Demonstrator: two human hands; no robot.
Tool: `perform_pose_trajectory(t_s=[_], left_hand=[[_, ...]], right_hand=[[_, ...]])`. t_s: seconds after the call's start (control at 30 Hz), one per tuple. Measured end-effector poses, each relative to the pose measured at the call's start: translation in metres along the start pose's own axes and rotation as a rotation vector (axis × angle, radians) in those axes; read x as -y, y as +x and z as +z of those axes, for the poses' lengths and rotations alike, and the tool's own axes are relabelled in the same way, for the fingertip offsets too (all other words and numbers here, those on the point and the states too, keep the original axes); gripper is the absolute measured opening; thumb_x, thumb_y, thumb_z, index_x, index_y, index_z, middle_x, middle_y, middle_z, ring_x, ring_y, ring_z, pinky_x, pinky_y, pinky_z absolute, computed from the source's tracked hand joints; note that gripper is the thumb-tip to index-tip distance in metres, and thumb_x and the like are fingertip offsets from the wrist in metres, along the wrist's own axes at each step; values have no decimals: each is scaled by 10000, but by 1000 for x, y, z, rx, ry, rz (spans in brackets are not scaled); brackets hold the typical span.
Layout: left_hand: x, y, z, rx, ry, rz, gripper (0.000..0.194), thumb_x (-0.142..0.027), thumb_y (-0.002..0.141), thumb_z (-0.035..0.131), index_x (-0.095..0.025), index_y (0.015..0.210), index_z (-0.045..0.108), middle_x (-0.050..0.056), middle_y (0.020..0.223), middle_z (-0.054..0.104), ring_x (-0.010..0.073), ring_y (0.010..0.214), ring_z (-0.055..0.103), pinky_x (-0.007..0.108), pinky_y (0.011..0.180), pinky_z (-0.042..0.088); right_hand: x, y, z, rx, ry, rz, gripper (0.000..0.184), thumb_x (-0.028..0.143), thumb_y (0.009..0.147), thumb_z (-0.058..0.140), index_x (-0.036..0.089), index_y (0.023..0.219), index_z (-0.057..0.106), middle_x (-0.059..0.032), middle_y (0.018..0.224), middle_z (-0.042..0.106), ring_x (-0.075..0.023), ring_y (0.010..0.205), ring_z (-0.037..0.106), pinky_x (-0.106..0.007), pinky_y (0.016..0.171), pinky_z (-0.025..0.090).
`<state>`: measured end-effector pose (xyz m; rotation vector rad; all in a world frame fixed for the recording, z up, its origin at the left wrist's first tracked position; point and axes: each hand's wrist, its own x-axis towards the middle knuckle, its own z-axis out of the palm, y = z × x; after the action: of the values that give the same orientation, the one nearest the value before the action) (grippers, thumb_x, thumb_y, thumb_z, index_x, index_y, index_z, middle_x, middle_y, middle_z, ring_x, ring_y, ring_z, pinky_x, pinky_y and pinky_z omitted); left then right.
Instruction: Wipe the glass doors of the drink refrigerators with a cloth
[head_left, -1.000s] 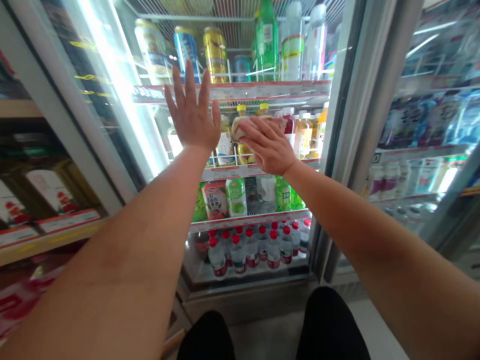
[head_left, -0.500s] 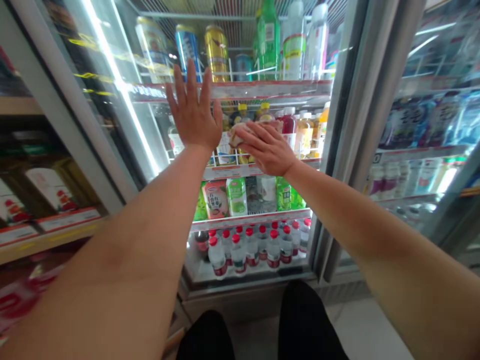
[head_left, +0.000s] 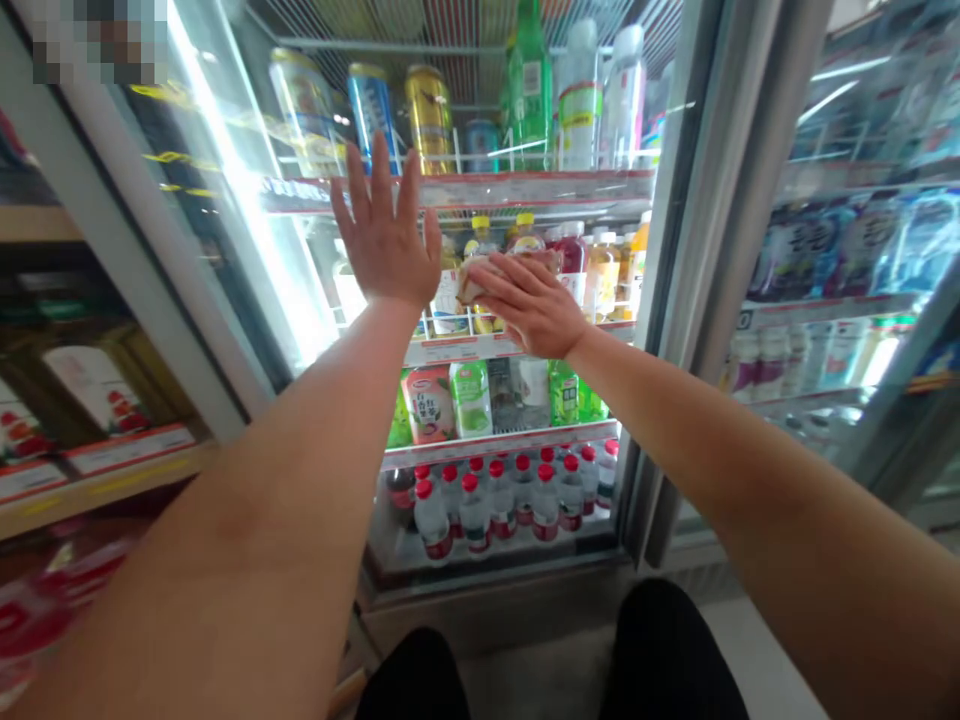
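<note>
Fingers spread, my left hand point(head_left: 390, 240) lies flat against the glass door point(head_left: 480, 585) of a drinks fridge, in front of the upper shelves. It holds nothing. To its right, my right hand point(head_left: 541, 305) presses a crumpled, light-coloured cloth point(head_left: 474, 277) against the same glass. Most of the cloth is hidden under the palm and fingers. Behind the glass, near the right hand, stand bottles of juice point(head_left: 602, 272) and a bottle with a dark red drink point(head_left: 571, 250). A gold can point(head_left: 429, 118) and a blue can point(head_left: 370, 105) are just above the left hand.
Red-capped water bottles point(head_left: 475, 515) fill the bottom shelf inside. A metal door frame point(head_left: 724, 230) runs up the right side, with another glass-fronted fridge point(head_left: 825, 250) beyond it. At left, a shelf point(head_left: 105, 480) bears large oil-coloured bottles. My knees point(head_left: 667, 650) are close to the fridge base.
The view has shifted slightly, so the fridge contents appear a little lower and further left. My right knee has moved to the right. Both hands stay at nearly the same places on the glass.
</note>
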<state>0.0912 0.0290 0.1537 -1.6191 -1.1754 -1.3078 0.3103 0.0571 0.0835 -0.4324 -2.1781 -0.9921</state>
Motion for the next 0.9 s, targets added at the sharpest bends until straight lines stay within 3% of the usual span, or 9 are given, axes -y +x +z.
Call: perform_pose_trajectory(t_s=[0.1, 0.2, 0.3, 0.37, 0.53, 0.6, 0.73, 0.8, 0.9], left_hand=[[1, 0, 1, -40, -38, 23, 638, -461, 960, 398, -338, 1580, 314, -137, 1672, 121, 121, 1553, -110, 456, 1312, -76], [0, -1, 0, -46, -59, -1, 622, -483, 960, 389, -364, 1568, 327, -159, 1665, 130, 108, 1535, -152, 421, 1310, -99], [-1, -1, -1, -15, -27, 3, 639, -454, 971, 385, -286, 1584, 322, -84, 1683, 112, 167, 1559, -97, 470, 1306, -110], [0, -1, -2, -10, -13, 16, 641, -443, 976, 385, -265, 1588, 317, -61, 1688, 113, 182, 1567, -69, 487, 1307, -95], [2, -1, 0, -34, -28, 22, 628, -432, 969, 391, -304, 1580, 323, -104, 1677, 111, 148, 1563, -72, 452, 1309, -87], [1, -1, 0, -24, -24, 7, 629, -425, 967, 397, -309, 1581, 325, -104, 1678, 110, 164, 1567, -53, 461, 1311, -86], [-2, -2, -3, -13, 17, 21, 635, -415, 978, 393, -265, 1591, 323, -51, 1690, 129, 230, 1577, -9, 516, 1310, -57], [-3, -2, -4, -14, 28, 25, 633, -412, 979, 388, -257, 1590, 326, -41, 1691, 136, 232, 1577, -3, 518, 1309, -45], [-2, -2, -4, -9, 37, 11, 636, -409, 972, 397, -289, 1591, 312, -65, 1690, 128, 197, 1574, -21, 482, 1311, -48]], right_hand=[[-10, 8, -7, -25, -29, 58, 466, 277, 989, 402, 349, 1432, 528, 80, 1617, 394, -204, 1548, 258, -553, 1282, 227], [-37, 25, -15, -272, -70, 324, 489, 327, 1014, 354, 332, 1489, 469, 42, 1625, 384, -275, 1553, 241, -643, 1255, 218], [-58, 37, -20, -509, -126, 551, 510, 360, 1030, 286, 285, 1501, 465, 3, 1634, 371, -317, 1549, 239, -628, 1246, 240], [-57, 37, -21, -483, -146, 507, 511, 358, 1025, 295, 237, 1481, 493, -24, 1637, 368, -326, 1546, 240, -612, 1248, 245], [-34, 18, -18, -105, -27, 61, 435, 366, 1002, 383, 342, 1398, 560, 48, 1591, 445, -239, 1531, 304, -573, 1264, 251], [-33, 14, -14, -162, -22, 137, 454, 375, 1010, 354, 325, 1416, 549, 34, 1595, 440, -244, 1536, 291, -587, 1263, 240], [-41, 13, -9, -461, -42, 430, 512, 415, 1028, 261, 304, 1444, 539, 29, 1603, 425, -266, 1581, 116, -586, 1275, 175], [-40, 13, -10, -417, -33, 379, 504, 419, 1024, 283, 302, 1435, 550, 31, 1599, 430, -263, 1582, 111, -578, 1279, 177], [-33, 13, -13, -176, -10, 132, 464, 370, 1010, 355, 302, 1421, 556, 34, 1600, 428, -241, 1561, 217, -584, 1275, 215]])
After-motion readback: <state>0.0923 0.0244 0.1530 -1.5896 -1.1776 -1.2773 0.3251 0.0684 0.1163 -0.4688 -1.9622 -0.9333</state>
